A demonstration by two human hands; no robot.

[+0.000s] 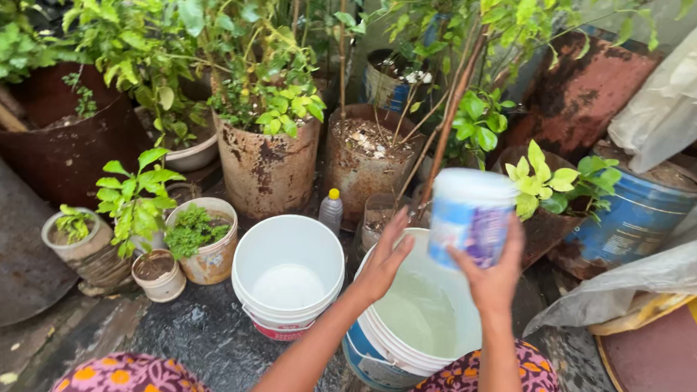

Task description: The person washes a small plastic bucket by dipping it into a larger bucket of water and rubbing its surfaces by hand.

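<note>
The right hand (493, 281) holds a tub (470, 217) up in the air, right over a bucket with water (420, 315) in it. The left hand (382, 263) is just at 9 o'clock of the tub, over the same bucket's rim, fingers spread and holding nothing. At 9 o'clock of that bucket, just beside it, stands a second bucket (287, 274). A little bottle (331, 211) stands at 12 o'clock of the second bucket, between it and two big rusty pots (269, 168). At 9 o'clock of the second bucket sit small pots with plants (203, 248). At 3 o'clock of the tub is a barrel (641, 215), with a plastic sheet (662, 272) in front of it.
</note>
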